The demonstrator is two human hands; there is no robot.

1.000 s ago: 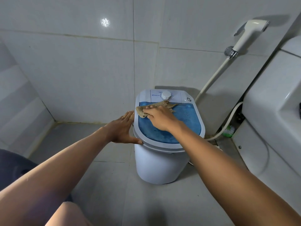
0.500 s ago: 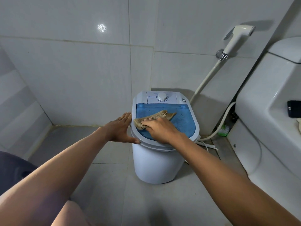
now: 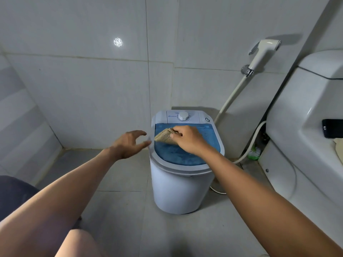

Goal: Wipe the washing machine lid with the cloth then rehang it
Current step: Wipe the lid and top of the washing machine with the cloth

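A small white washing machine (image 3: 181,190) stands on the tiled floor against the wall. Its translucent blue lid (image 3: 183,156) looks wet, and a white dial sits on the panel behind it. My right hand (image 3: 189,140) grips a bunched tan cloth (image 3: 164,137) and holds it at the lid's left side, slightly raised. My left hand (image 3: 130,143) hovers just left of the machine's rim, fingers spread, with the thumb tip close to the rim.
A bidet sprayer (image 3: 263,52) hangs on the wall to the right, its hose running down behind the machine. A white toilet (image 3: 300,127) fills the right side, with a dark phone (image 3: 332,127) on it. Tiled walls meet in a corner at left.
My right hand has bunched the cloth and lifted it toward the lid's left side. My left hand has come off the machine's rim and opened. The camera has pulled back.
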